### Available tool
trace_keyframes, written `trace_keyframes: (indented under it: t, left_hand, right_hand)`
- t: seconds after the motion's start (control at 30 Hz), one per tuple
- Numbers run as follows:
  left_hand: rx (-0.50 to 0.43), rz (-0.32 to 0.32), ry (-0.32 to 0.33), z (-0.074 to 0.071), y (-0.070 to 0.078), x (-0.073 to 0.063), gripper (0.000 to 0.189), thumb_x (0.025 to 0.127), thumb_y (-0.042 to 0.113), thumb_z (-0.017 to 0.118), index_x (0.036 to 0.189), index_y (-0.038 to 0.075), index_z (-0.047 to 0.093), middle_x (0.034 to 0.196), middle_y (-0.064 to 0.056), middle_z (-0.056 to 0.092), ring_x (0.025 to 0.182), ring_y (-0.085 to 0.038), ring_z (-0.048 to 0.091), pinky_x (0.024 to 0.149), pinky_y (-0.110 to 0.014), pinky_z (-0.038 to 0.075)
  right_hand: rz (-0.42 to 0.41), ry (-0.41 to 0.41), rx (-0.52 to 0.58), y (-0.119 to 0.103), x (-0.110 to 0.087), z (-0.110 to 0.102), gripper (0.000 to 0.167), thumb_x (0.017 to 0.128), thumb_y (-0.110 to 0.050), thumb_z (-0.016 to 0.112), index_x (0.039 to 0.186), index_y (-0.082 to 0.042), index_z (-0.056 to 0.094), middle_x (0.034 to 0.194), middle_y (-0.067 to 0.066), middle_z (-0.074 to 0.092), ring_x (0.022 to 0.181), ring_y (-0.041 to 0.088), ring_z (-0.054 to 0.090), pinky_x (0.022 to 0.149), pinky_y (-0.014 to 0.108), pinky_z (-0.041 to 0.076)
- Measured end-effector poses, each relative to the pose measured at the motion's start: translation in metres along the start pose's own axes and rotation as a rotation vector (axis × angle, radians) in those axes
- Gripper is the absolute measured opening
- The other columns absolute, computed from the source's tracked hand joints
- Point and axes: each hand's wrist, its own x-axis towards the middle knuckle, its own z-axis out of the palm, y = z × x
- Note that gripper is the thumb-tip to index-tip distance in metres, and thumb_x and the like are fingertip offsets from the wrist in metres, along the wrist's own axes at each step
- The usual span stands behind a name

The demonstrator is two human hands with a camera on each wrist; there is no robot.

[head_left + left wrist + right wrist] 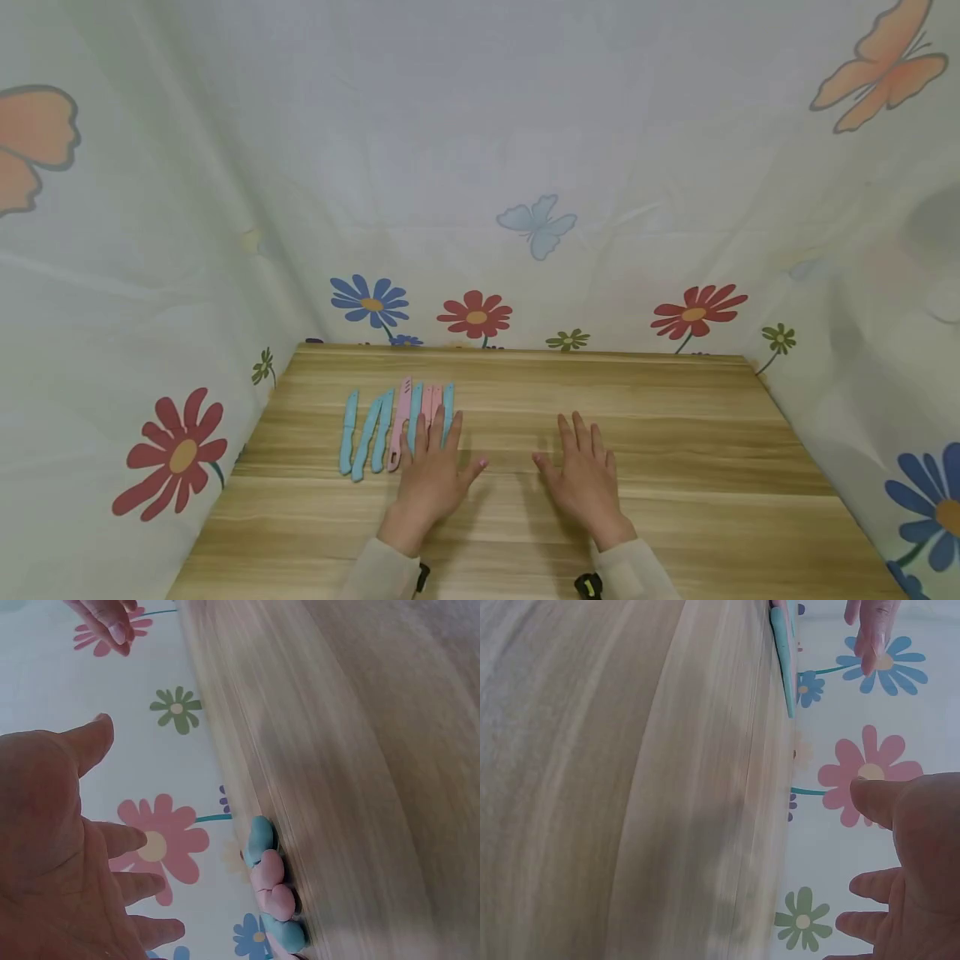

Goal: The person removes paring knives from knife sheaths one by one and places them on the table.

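Note:
Several light-blue and pink knives lie side by side on the left of the wooden table (675,467). The leftmost blue knife (348,433) is a little apart from the others; a longer pink piece with slots near its tip (401,421) lies mid-row. My left hand (433,482) hovers over the right end of the row, fingers spread and holding nothing, partly hiding those handles. In the left wrist view, rounded blue (261,838) and pink handle ends (271,870) appear beyond the palm. To the right, my right hand (588,483) is held over bare wood, fingers extended, nothing in it.
White cloth (465,125) printed with flowers and butterflies hangs behind the table and along both sides. The table's back edge (525,351) runs close to the cloth. Each wrist wears a dark strap, and the sleeves are light.

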Motion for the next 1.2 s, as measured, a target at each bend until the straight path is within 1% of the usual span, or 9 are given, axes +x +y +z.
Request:
trace_keyframes:
  t: [0.17, 0.3, 0.47, 0.57, 0.73, 0.83, 1.0, 1.07, 1.2]
  left_hand:
    - [-0.016, 0.004, -0.005, 0.000, -0.001, -0.001, 0.089, 0.098, 0.073, 0.044, 0.167, 0.026, 0.015, 0.176, -0.010, 0.005, 0.160, -0.044, 0.000, 0.123, -0.075, 0.008]
    - [-0.004, 0.005, 0.003, 0.001, -0.003, 0.000, 0.089, 0.098, 0.072, 0.044, 0.168, 0.026, 0.013, 0.176, -0.010, 0.004, 0.161, -0.044, -0.001, 0.123, -0.075, 0.008]
    - [0.000, 0.011, 0.020, 0.001, -0.003, 0.000, 0.088, 0.099, 0.069, 0.048, 0.167, 0.025, 0.014, 0.175, -0.011, 0.005, 0.160, -0.045, -0.001, 0.122, -0.076, 0.010]
    - [-0.006, 0.011, 0.019, 0.001, -0.003, 0.000, 0.088, 0.099, 0.068, 0.048, 0.167, 0.025, 0.014, 0.175, -0.012, 0.005, 0.160, -0.045, 0.000, 0.122, -0.076, 0.010]
    - [-0.037, 0.008, 0.008, 0.001, -0.005, 0.000, 0.087, 0.100, 0.067, 0.049, 0.168, 0.025, 0.013, 0.175, -0.011, 0.005, 0.160, -0.045, 0.001, 0.122, -0.076, 0.010]
    - [-0.075, 0.011, 0.007, 0.002, -0.007, 0.000, 0.088, 0.100, 0.066, 0.050, 0.168, 0.024, 0.014, 0.175, -0.012, 0.006, 0.160, -0.046, 0.004, 0.122, -0.076, 0.010]
    - [-0.164, 0.013, -0.006, 0.006, -0.014, 0.000, 0.090, 0.099, 0.070, 0.048, 0.167, 0.023, 0.014, 0.175, -0.012, 0.009, 0.160, -0.045, 0.005, 0.123, -0.075, 0.012]
    - [-0.218, 0.009, -0.016, 0.006, -0.017, 0.000, 0.090, 0.099, 0.069, 0.049, 0.168, 0.023, 0.014, 0.175, -0.012, 0.009, 0.160, -0.044, 0.005, 0.123, -0.074, 0.011]
    - [-0.338, 0.004, -0.026, 0.005, -0.019, -0.001, 0.088, 0.100, 0.062, 0.055, 0.167, 0.022, 0.015, 0.174, -0.015, 0.012, 0.160, -0.045, 0.005, 0.123, -0.074, 0.012]
  right_hand:
    - [-0.006, -0.001, 0.012, 0.000, 0.000, 0.002, 0.078, 0.103, -0.048, 0.058, 0.164, -0.011, 0.026, 0.173, 0.019, 0.014, 0.157, 0.051, 0.010, 0.120, 0.078, 0.012]
    - [-0.012, -0.001, 0.014, -0.002, -0.002, 0.002, 0.078, 0.104, -0.048, 0.057, 0.164, -0.011, 0.025, 0.173, 0.018, 0.014, 0.157, 0.051, 0.010, 0.120, 0.078, 0.012]
    - [-0.016, 0.002, -0.002, -0.004, -0.002, 0.000, 0.079, 0.103, -0.050, 0.057, 0.165, -0.012, 0.025, 0.173, 0.018, 0.013, 0.158, 0.050, 0.010, 0.119, 0.078, 0.013]
    - [-0.020, 0.003, -0.004, -0.004, -0.003, 0.000, 0.080, 0.103, -0.052, 0.056, 0.164, -0.012, 0.026, 0.173, 0.018, 0.013, 0.158, 0.050, 0.011, 0.119, 0.078, 0.014]
    - [-0.027, 0.014, 0.028, -0.005, -0.004, 0.002, 0.079, 0.103, -0.053, 0.056, 0.163, -0.010, 0.029, 0.172, 0.019, 0.017, 0.157, 0.050, 0.013, 0.120, 0.077, 0.015]
    - [-0.038, 0.024, 0.056, -0.004, -0.004, 0.008, 0.076, 0.103, -0.049, 0.059, 0.162, -0.008, 0.032, 0.170, 0.021, 0.022, 0.156, 0.051, 0.016, 0.120, 0.076, 0.017]
    - [-0.066, 0.036, 0.139, -0.006, -0.004, 0.016, 0.074, 0.101, -0.041, 0.065, 0.159, -0.004, 0.036, 0.167, 0.026, 0.027, 0.153, 0.053, 0.023, 0.120, 0.074, 0.021]
    - [-0.071, 0.035, 0.192, -0.009, -0.004, 0.017, 0.073, 0.101, -0.038, 0.066, 0.158, -0.004, 0.037, 0.166, 0.027, 0.029, 0.152, 0.053, 0.025, 0.120, 0.073, 0.023]
    - [-0.073, 0.038, 0.288, -0.016, -0.005, 0.019, 0.070, 0.100, -0.033, 0.068, 0.157, -0.003, 0.040, 0.164, 0.027, 0.033, 0.151, 0.052, 0.030, 0.118, 0.072, 0.029]
